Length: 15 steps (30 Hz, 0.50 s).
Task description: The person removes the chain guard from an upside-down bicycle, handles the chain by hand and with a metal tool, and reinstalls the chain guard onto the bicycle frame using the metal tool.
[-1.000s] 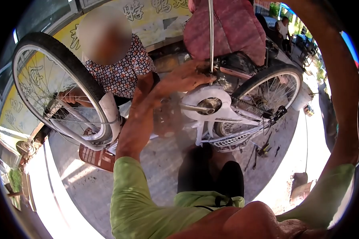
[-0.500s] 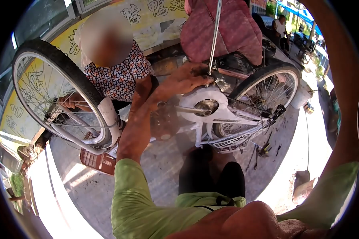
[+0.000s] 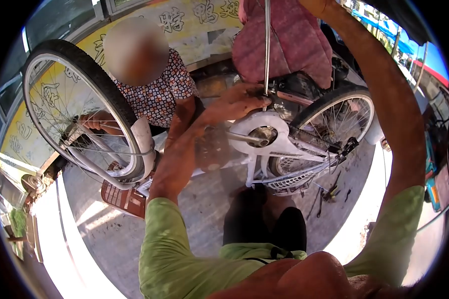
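Observation:
A white bicycle stands upside down in front of me, its chain guard (image 3: 274,122) and crank (image 3: 244,138) facing up. My left hand (image 3: 239,102) reaches over the frame, fingers closed around the low end of a long thin metal rod (image 3: 267,50), just above the chain guard. The rod stands nearly upright and leaves the view at the top. My right hand (image 3: 312,4) is at the top edge, near the rod's line; its fingers are cut off. The rear wheel (image 3: 366,119) lies to the right, the front wheel (image 3: 80,55) to the left.
A person in a patterned shirt (image 3: 152,99) sits behind the bicycle, one hand (image 3: 102,122) at the front wheel's hub. A brown basket (image 3: 122,199) rests on the ground at left. Several tools (image 3: 329,194) lie right of my legs. A dark red padded cover (image 3: 284,50) is behind.
My right arm has swung inward to the left, and its wrist now shows at the top edge. The rod stands more upright. My left hand keeps its place at the rod's low end.

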Each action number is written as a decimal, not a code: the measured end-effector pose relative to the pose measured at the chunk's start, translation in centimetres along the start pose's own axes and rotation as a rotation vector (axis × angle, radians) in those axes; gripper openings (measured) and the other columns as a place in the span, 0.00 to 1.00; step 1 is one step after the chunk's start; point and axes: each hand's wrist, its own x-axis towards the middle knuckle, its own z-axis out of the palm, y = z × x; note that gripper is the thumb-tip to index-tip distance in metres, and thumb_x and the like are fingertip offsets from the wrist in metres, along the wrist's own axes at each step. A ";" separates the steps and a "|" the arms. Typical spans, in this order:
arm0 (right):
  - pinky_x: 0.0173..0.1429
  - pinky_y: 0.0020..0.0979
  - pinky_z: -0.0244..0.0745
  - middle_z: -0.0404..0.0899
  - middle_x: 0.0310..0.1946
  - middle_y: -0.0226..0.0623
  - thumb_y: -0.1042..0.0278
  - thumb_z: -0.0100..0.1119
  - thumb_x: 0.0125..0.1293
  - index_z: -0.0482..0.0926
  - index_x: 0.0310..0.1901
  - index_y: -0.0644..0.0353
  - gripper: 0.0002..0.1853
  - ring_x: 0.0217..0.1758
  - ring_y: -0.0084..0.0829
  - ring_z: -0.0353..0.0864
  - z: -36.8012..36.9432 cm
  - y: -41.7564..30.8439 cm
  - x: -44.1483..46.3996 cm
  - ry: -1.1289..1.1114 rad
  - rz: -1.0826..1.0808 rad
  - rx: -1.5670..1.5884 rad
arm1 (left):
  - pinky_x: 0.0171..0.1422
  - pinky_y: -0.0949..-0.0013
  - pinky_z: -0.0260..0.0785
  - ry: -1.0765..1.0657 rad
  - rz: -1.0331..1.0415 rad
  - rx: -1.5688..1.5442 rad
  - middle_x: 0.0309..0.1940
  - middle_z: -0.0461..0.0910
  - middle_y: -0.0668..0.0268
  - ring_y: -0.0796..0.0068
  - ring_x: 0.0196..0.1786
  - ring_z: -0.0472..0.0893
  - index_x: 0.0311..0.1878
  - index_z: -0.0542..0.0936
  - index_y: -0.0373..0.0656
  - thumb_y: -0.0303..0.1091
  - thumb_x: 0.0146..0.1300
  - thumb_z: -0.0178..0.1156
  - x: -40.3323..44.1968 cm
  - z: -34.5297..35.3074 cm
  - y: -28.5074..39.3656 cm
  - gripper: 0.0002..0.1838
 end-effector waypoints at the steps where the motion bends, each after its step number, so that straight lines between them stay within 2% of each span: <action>1: 0.62 0.35 0.70 0.79 0.43 0.39 0.65 0.48 0.76 0.79 0.50 0.56 0.11 0.53 0.33 0.78 0.6 0.4 0.0 0.014 0.004 -0.021 | 0.38 0.76 0.65 0.004 -0.028 0.043 0.33 0.81 0.68 0.83 0.36 0.76 0.56 0.79 0.36 0.35 0.67 0.66 -0.1 0.1 0.2 0.18; 5: 0.54 0.38 0.75 0.80 0.37 0.41 0.63 0.51 0.73 0.79 0.45 0.57 0.09 0.47 0.37 0.81 1.3 -0.7 -0.1 0.067 0.031 -0.111 | 0.41 0.76 0.67 0.052 -0.015 -0.064 0.36 0.81 0.66 0.82 0.40 0.77 0.60 0.76 0.34 0.36 0.66 0.67 -0.1 0.2 -1.1 0.23; 6: 0.52 0.39 0.76 0.80 0.36 0.41 0.64 0.51 0.72 0.79 0.43 0.57 0.08 0.45 0.38 0.81 1.0 -0.8 -0.3 -0.008 0.075 -0.305 | 0.43 0.77 0.67 0.085 -0.008 -0.072 0.37 0.81 0.66 0.82 0.41 0.77 0.61 0.75 0.34 0.36 0.66 0.67 -0.3 0.4 -1.3 0.24; 8: 0.47 0.41 0.78 0.81 0.33 0.41 0.66 0.51 0.71 0.79 0.40 0.57 0.07 0.40 0.42 0.82 -1.8 -5.5 0.2 -0.162 0.162 -0.693 | 0.45 0.77 0.67 0.118 -0.024 -0.043 0.39 0.81 0.65 0.81 0.43 0.78 0.62 0.73 0.33 0.36 0.66 0.67 -0.4 0.7 -1.1 0.26; 11: 0.40 0.42 0.78 0.81 0.32 0.46 0.67 0.50 0.71 0.79 0.39 0.59 0.09 0.35 0.45 0.82 -1.8 -5.0 -0.3 -0.016 -0.054 -0.649 | 0.47 0.76 0.68 0.107 -0.039 0.016 0.40 0.81 0.64 0.80 0.45 0.78 0.63 0.72 0.32 0.35 0.66 0.67 -0.2 0.7 -0.4 0.27; 14: 0.42 0.43 0.78 0.82 0.35 0.49 0.64 0.50 0.71 0.81 0.41 0.61 0.11 0.38 0.47 0.83 -3.0 -8.1 -1.5 0.081 0.083 -0.065 | 0.47 0.75 0.68 0.074 0.026 -0.076 0.39 0.81 0.64 0.80 0.44 0.77 0.63 0.72 0.32 0.34 0.67 0.67 -0.1 0.5 -1.2 0.25; 15: 0.43 0.43 0.78 0.82 0.35 0.50 0.63 0.50 0.71 0.81 0.42 0.62 0.12 0.38 0.47 0.83 -3.3 -8.9 -1.5 0.095 0.062 -0.034 | 0.47 0.75 0.68 0.067 0.044 -0.138 0.39 0.81 0.64 0.81 0.44 0.77 0.61 0.73 0.31 0.33 0.67 0.67 -0.2 0.6 -1.2 0.24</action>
